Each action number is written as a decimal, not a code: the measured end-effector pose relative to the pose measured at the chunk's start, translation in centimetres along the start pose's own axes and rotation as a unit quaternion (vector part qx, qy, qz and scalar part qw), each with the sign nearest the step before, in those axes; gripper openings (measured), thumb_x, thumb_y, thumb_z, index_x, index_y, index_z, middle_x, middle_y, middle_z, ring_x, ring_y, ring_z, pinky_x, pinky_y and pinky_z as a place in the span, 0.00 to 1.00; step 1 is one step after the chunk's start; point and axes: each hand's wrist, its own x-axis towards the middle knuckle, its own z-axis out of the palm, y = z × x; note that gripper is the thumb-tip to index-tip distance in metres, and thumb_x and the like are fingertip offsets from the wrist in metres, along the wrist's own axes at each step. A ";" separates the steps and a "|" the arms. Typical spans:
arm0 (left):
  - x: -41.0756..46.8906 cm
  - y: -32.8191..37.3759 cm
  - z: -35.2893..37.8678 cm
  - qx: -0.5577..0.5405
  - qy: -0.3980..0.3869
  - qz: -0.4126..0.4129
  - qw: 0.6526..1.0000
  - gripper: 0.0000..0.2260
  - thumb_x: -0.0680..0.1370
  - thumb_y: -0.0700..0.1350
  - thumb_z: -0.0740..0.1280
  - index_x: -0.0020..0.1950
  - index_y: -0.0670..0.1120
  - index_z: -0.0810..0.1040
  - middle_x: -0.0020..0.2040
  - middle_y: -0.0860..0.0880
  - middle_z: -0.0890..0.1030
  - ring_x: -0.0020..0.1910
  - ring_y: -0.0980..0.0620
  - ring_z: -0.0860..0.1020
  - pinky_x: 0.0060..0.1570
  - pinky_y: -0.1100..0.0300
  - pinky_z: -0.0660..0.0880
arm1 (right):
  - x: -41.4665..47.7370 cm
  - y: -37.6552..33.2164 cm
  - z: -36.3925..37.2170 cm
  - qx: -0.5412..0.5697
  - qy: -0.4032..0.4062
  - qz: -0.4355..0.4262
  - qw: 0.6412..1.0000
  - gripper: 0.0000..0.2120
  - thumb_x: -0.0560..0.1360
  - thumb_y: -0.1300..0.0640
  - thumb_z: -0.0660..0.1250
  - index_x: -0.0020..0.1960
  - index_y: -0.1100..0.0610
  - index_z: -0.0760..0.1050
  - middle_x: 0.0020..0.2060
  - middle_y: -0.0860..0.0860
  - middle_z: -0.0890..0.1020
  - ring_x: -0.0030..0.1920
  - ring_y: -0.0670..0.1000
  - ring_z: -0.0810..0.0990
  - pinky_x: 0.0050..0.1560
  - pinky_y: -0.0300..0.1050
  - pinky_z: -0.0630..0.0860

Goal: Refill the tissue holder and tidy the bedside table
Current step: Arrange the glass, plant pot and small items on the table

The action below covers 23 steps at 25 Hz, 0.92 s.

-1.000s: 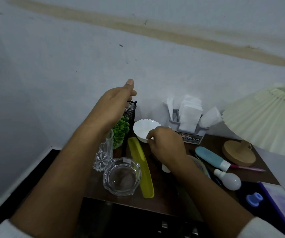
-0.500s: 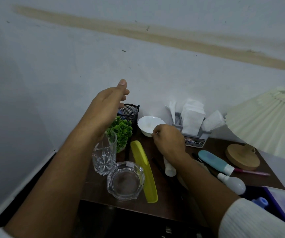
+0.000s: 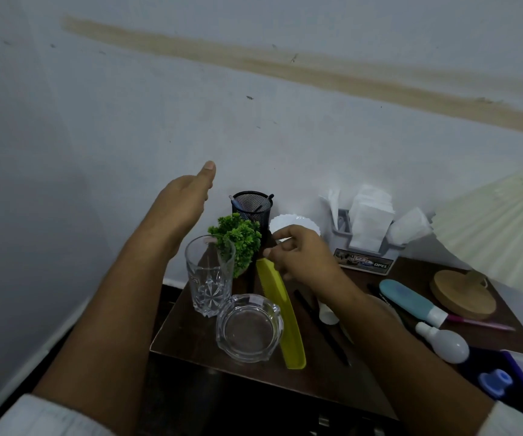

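Note:
The grey tissue holder [image 3: 367, 258] stands at the back of the dark wooden bedside table [image 3: 181, 332], stuffed with white tissues [image 3: 370, 220]. My right hand [image 3: 301, 258] hovers with loosely curled fingers over the top end of a yellow comb [image 3: 285, 319], just in front of a white scalloped bowl [image 3: 296, 222]. It holds nothing. My left hand [image 3: 186, 199] is raised near the wall with straight fingers, above a green plant [image 3: 238, 239] and a cut-glass tumbler [image 3: 209, 278].
A black mesh pen cup [image 3: 252, 206] stands behind the plant, a glass ashtray [image 3: 249, 328] near the front edge. A black pen [image 3: 324, 333], blue tube [image 3: 408, 298], white bottle [image 3: 445, 341], pink pen [image 3: 480, 325] and lamp base [image 3: 461, 295] crowd the right side.
My right hand has left the bowl's rim and drawn left and toward me, over the comb's top end. The left hand stays raised; the view has shifted slightly.

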 end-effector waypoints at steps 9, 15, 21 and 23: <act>-0.1 -1.6 0.9 0.058 -0.127 -0.124 0.982 0.38 0.77 0.73 0.53 0.75 0.47 0.71 0.72 0.42 0.73 0.58 0.42 0.80 0.59 0.47 0.74 | 1.0 -1.3 3.2 0.034 -0.129 0.007 0.991 0.35 0.68 0.63 0.79 0.71 0.52 0.68 0.55 0.50 0.81 0.52 0.52 0.83 0.38 0.45 0.83; 0.6 -1.6 0.3 0.026 -0.143 -0.109 0.983 0.37 0.75 0.74 0.54 0.69 0.47 0.75 0.66 0.41 0.78 0.61 0.43 0.79 0.63 0.47 0.74 | 1.7 -1.4 4.1 0.068 -0.097 -0.027 0.993 0.31 0.69 0.66 0.77 0.69 0.57 0.71 0.51 0.54 0.83 0.43 0.53 0.86 0.44 0.54 0.85; 0.1 0.6 -0.1 0.007 -0.147 -0.060 0.987 0.38 0.76 0.74 0.52 0.73 0.48 0.73 0.70 0.42 0.77 0.62 0.45 0.79 0.65 0.48 0.72 | 1.5 -3.2 1.9 0.100 -0.066 -0.055 0.991 0.29 0.69 0.66 0.77 0.68 0.57 0.73 0.55 0.58 0.82 0.48 0.60 0.86 0.45 0.57 0.85; -0.2 1.6 0.4 -0.003 -0.140 -0.040 0.989 0.38 0.76 0.74 0.52 0.74 0.48 0.72 0.72 0.43 0.75 0.64 0.45 0.76 0.68 0.46 0.70 | 1.3 -4.1 0.4 0.094 -0.051 -0.068 0.992 0.28 0.69 0.64 0.78 0.67 0.56 0.73 0.55 0.57 0.82 0.48 0.60 0.86 0.44 0.58 0.85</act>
